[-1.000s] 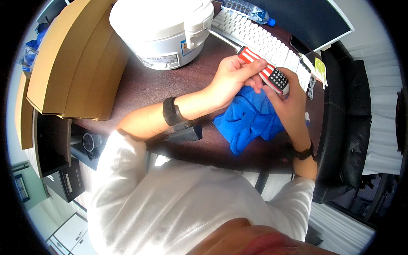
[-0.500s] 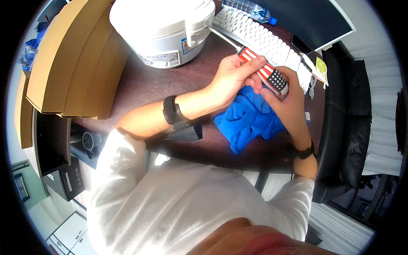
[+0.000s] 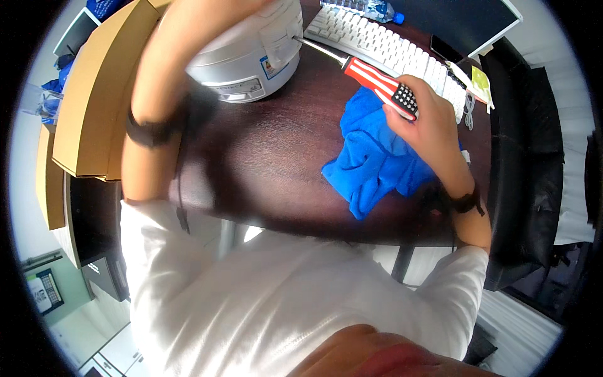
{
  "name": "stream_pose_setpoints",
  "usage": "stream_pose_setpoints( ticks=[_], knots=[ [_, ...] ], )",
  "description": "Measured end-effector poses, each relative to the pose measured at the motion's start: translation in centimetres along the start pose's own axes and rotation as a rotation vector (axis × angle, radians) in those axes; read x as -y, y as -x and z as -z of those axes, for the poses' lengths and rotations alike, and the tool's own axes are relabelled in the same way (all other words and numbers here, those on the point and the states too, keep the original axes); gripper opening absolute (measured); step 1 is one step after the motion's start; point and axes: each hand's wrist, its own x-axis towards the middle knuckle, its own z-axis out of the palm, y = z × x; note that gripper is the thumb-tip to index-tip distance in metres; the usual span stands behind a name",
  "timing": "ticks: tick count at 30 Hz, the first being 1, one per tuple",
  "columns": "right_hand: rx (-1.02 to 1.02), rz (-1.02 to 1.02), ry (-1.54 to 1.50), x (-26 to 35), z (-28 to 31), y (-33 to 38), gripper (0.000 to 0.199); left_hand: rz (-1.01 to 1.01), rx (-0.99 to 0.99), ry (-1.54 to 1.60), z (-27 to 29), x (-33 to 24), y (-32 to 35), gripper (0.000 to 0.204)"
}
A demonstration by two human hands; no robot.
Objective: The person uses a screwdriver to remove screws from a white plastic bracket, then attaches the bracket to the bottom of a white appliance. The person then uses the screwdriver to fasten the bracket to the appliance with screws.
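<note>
Your torso: white long-sleeved shirt (image 3: pixel 264 314) fills the near edge, both sleeves pushed up toward the elbows.

Right forearm: it comes up from the lower right, a dark band (image 3: pixel 463 202) around your wrist, the wrist bent back toward the middle of the desk.

Blue cloth (image 3: pixel 377 157): crumpled on the dark brown desk (image 3: pixel 270 157), lying just under and left of your right hand.

Right hand (image 3: pixel 424 122): fingers are wrapped tight around the butt end of the screwdriver, thumb side facing you, hand raised above the cloth.

Screwdriver (image 3: pixel 377 80): red-and-white striped handle with a dark, white-dotted end in your fist; the metal shaft (image 3: pixel 320 50) slants up and left, its tip right at the side of the rice cooker.

Left forearm: it rises steeply on the left, a dark watch strap (image 3: pixel 151 129) around the wrist, reaching over the cooker.

Left hand (image 3: pixel 213 9): it's at the very top of the frame, on top of the cooker; the fingers run out of view, so you can't tell whether they're closed.

Rice cooker (image 3: pixel 251 53): white, round, standing at the back left of the desk.

Cardboard boxes (image 3: pixel 94 100): stacked just left of the cooker.

Keyboard (image 3: pixel 383 44): white, beyond the screwdriver, with a plastic water bottle (image 3: pixel 370 7) behind it.
</note>
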Motion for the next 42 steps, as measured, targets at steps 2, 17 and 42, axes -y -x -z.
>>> stream_pose_setpoints(
  ticks=[2,17,42],
  knots=[
    [-0.024,0.076,0.077,-0.2,-0.2,-0.2,0.041,0.194,0.138,-0.125,1.3,1.0,-0.9,0.029],
    [0.309,-0.339,-0.781,-1.7,-2.0,-1.2,0.036,0.329,0.155,-0.083,-1.5,3.6,-0.1,0.036],
    [-0.094,0.211,0.081,-1.1,-1.4,0.4,0.042,0.234,0.221,-0.253,-1.9,7.1,0.3,0.042]
  ],
)
